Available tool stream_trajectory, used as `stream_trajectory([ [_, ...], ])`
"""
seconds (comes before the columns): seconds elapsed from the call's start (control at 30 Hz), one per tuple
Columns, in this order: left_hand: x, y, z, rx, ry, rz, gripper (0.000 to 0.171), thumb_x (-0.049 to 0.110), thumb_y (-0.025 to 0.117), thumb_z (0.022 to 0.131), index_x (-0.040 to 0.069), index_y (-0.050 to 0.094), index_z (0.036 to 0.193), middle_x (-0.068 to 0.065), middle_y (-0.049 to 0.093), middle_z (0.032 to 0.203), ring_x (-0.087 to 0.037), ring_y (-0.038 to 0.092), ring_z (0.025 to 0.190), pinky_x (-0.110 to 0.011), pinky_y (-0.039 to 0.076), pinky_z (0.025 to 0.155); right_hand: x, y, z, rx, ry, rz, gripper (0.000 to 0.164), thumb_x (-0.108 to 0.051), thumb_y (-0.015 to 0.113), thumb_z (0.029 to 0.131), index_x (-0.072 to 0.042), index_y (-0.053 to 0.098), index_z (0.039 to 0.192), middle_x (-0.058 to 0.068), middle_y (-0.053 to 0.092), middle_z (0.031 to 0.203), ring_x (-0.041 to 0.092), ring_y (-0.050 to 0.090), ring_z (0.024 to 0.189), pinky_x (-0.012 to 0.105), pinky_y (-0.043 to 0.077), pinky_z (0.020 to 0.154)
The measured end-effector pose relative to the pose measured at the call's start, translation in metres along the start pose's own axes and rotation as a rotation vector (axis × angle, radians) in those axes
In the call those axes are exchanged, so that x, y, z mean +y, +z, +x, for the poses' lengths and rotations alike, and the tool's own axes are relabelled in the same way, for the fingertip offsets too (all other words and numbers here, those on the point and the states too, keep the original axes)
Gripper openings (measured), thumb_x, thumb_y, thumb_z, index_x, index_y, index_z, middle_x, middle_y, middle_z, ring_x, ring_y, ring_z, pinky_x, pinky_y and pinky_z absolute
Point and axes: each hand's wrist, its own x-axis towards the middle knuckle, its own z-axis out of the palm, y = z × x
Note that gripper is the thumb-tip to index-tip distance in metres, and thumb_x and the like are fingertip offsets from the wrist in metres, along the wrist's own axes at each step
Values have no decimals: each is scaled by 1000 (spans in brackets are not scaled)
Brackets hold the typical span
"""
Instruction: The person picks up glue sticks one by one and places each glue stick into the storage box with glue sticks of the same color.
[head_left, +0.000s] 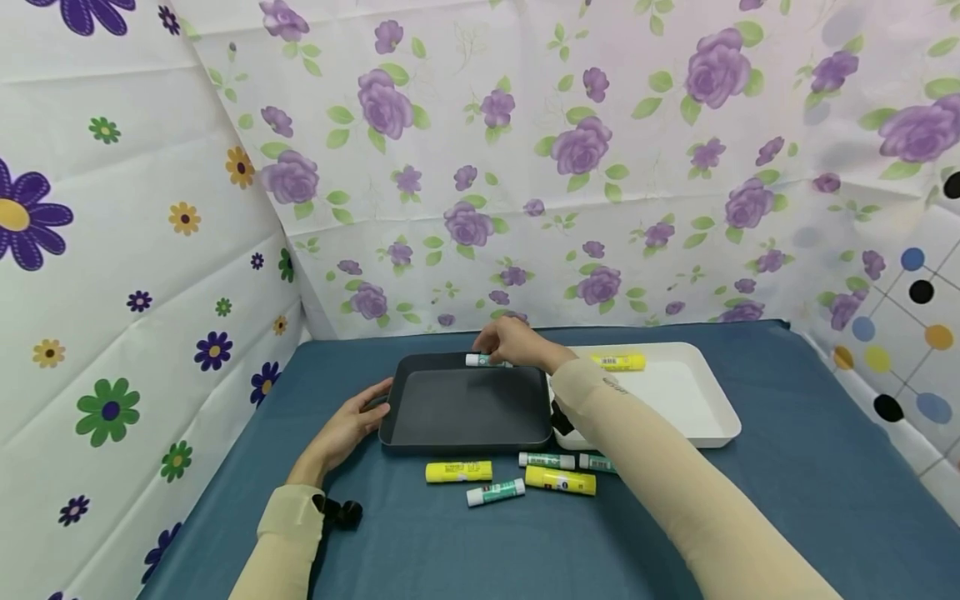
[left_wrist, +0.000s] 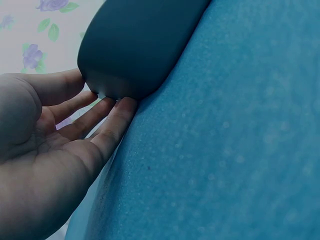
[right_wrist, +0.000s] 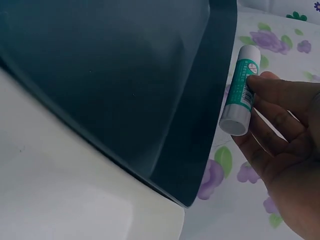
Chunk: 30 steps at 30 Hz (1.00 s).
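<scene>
- Head view: pinching a green glue stick [head_left: 480, 360] in the fingers of the right hand [head_left: 516, 343], at the far edge of the dark tray [head_left: 468, 408]; holding it crosswise, long axis roughly parallel to that edge, white end pointing toward the tray's far left corner.
- Head view: touching the left edge of the dark tray with the left hand [head_left: 348, 429], fingers spreading apart; leaving the right hand clearly nearer to the green glue stick.
- Head view: finding a yellow glue stick [head_left: 621, 362] by the far edge of the white tray [head_left: 697, 408], just beside the dark tray's right edge; finding also a loose yellow stick [head_left: 459, 472] and a loose green stick [head_left: 496, 492] on the worktop [head_left: 420, 542], before the dark tray's near edge.
- Left wrist view: resting slightly bent fingertips against the dark tray's outer wall, apart from one another and not closing round it; showing no glue stick.
- Right wrist view: clamping the green glue stick between thumb and fingers, just beside the dark tray's rim and nearly parallel to it; not being able to tell whether hanging over or beyond that rim.
- Right wrist view: judging this stick-to-rim offset to be the deciding relation, more than any turning of the long axis.
</scene>
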Motion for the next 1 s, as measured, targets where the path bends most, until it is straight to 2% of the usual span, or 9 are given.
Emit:
stream_trajectory([
  [0.73, -1, -1, 1, 2, 3, 9, 62, 17, 49, 112, 15, 22, 168, -17, 19, 170, -41, 26, 154, -59, 25, 124, 9, 21, 20, 43, -14, 14, 25, 7, 71, 94, -3, 78, 116, 9, 73, 108, 23, 68, 100, 35, 60, 85],
  [1.0, -4, -1, 1, -2, 15, 4, 61, 18, 49, 113, 15, 23, 168, -16, 19, 171, -41, 26, 154, -60, 25, 124, 9, 27, 21, 43, 20, -19, 22, 6, 73, 94, -5, 78, 113, 9, 74, 107, 22, 69, 100, 35, 60, 86],
])
